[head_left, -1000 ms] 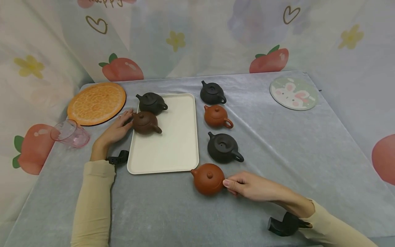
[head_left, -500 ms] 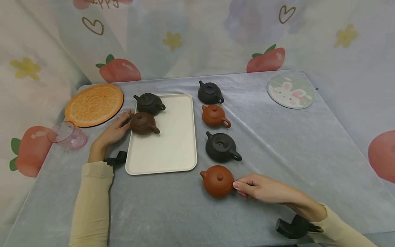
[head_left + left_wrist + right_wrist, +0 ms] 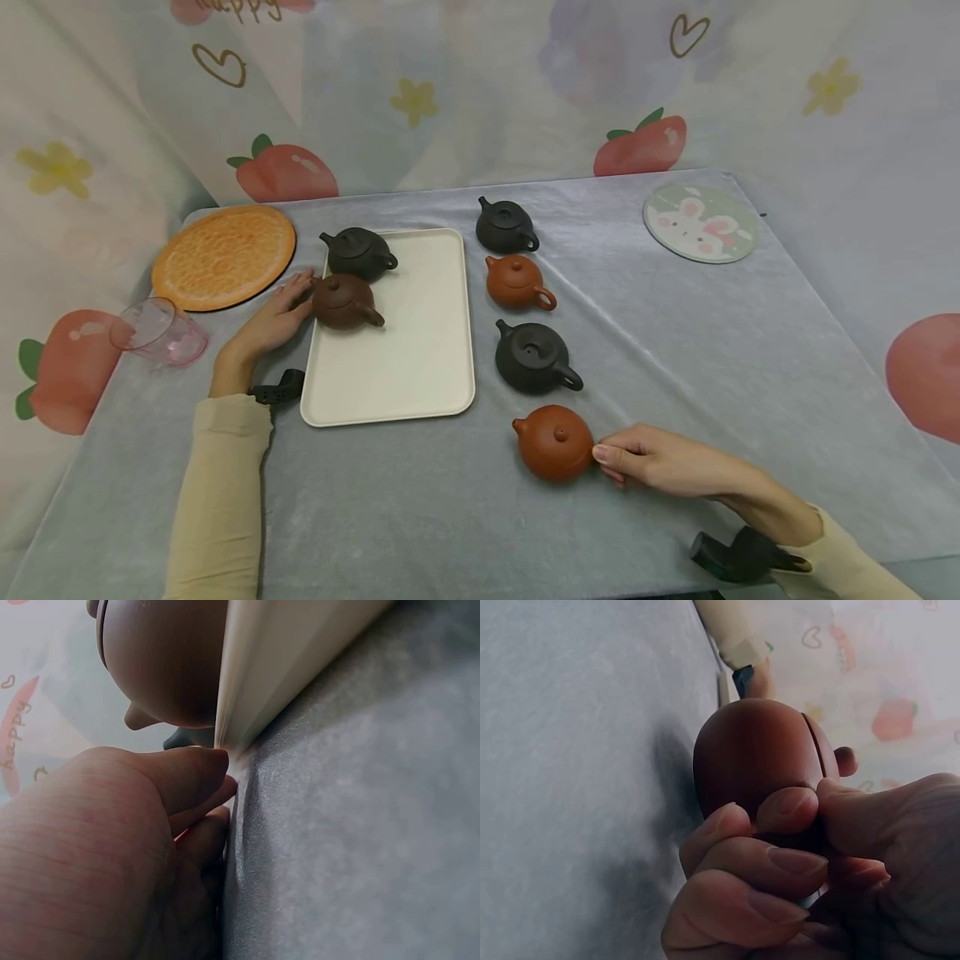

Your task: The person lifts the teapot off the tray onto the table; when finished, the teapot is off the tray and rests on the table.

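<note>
Lower right of the head frame, right hand (image 3: 660, 460): fingers and thumb curl round the handle end of a round reddish-brown clay teapot (image 3: 555, 442); the right wrist view shows the pinch closely, fingertips (image 3: 787, 810) pressed on the pot (image 3: 757, 757).
Reddish-brown teapot: sits on the grey cloth-covered table (image 3: 675, 350), lower centre of the frame, spout pointing left, just below the tray's lower right corner and apart from it.
Left hand (image 3: 270, 321): lies flat on the cloth at centre left, fingers stretched out and close together, tips against the left edge of the cream rectangular tray (image 3: 405, 350) and at a dark brown clay teapot (image 3: 342, 301); the left wrist view shows a finger (image 3: 187, 776) beside the tray rim (image 3: 262, 667), while whether it touches the pot (image 3: 165, 660) cannot be told.
Tray, upper left part: the dark brown teapot with a black clay teapot (image 3: 358, 252) just above it.
Column right of the tray: a second black teapot (image 3: 506, 227) at top, a small orange-brown teapot (image 3: 517, 282) below it, then a lidless black teapot (image 3: 534, 357).
Upper left: an orange round patterned mat (image 3: 223, 256).
Left edge: a pink clear plastic cup (image 3: 157, 332) lying on its side.
Upper right: a round rabbit-print coaster (image 3: 701, 223).
</note>
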A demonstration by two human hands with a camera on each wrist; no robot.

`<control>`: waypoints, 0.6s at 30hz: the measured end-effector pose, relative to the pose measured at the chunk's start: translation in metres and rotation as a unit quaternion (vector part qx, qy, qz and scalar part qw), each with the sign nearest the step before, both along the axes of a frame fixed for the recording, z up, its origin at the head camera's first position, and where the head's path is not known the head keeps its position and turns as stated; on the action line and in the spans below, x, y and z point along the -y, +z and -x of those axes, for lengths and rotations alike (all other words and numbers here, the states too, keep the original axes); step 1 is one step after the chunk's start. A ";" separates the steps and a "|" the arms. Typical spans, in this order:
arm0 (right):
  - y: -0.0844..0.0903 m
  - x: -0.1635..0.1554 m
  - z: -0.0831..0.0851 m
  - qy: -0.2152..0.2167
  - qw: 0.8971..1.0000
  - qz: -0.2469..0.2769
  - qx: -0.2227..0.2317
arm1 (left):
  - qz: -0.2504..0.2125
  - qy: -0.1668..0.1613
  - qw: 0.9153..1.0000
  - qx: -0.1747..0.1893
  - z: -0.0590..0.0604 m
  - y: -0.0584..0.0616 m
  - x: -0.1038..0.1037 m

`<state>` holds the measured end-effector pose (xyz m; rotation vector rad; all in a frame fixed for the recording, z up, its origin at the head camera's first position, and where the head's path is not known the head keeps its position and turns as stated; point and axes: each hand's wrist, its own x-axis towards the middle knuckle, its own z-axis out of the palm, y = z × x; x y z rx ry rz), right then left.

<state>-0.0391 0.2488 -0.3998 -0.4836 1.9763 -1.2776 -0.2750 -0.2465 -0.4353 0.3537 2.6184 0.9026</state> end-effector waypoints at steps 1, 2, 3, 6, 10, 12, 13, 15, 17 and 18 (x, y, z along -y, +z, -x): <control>0.000 -0.001 -0.001 0.000 1.000 -0.001 0.002 | 0.000 -0.001 1.000 0.000 0.000 0.000 0.000; 0.000 -0.002 -0.001 0.000 1.000 -0.002 0.003 | 0.000 -0.001 1.000 0.001 0.000 0.000 0.001; 0.000 -0.003 -0.002 0.000 1.000 -0.002 0.005 | 0.000 -0.002 1.000 0.000 0.000 0.000 0.001; -0.002 -0.006 -0.003 -0.003 1.000 0.004 0.009 | 0.000 -0.002 1.000 0.000 0.000 -0.001 0.001; -0.003 -0.011 -0.005 -0.007 1.000 0.006 0.010 | -0.002 -0.003 1.000 0.000 0.001 -0.002 0.003; -0.004 -0.015 -0.006 -0.009 1.000 0.008 0.015 | -0.002 -0.003 1.000 0.000 0.001 -0.002 0.003; -0.004 -0.017 -0.006 -0.010 1.000 0.007 0.018 | -0.001 -0.002 1.000 0.000 0.001 -0.002 0.003; -0.003 -0.020 -0.007 -0.011 1.000 0.011 0.025 | -0.001 -0.002 1.000 -0.001 0.001 -0.001 0.002; -0.004 -0.023 -0.008 -0.014 0.999 0.018 0.030 | 0.003 -0.002 1.000 0.000 0.001 0.000 0.002; -0.004 -0.025 -0.008 -0.015 0.999 0.020 0.031 | 0.005 -0.001 1.000 0.000 0.001 0.000 0.001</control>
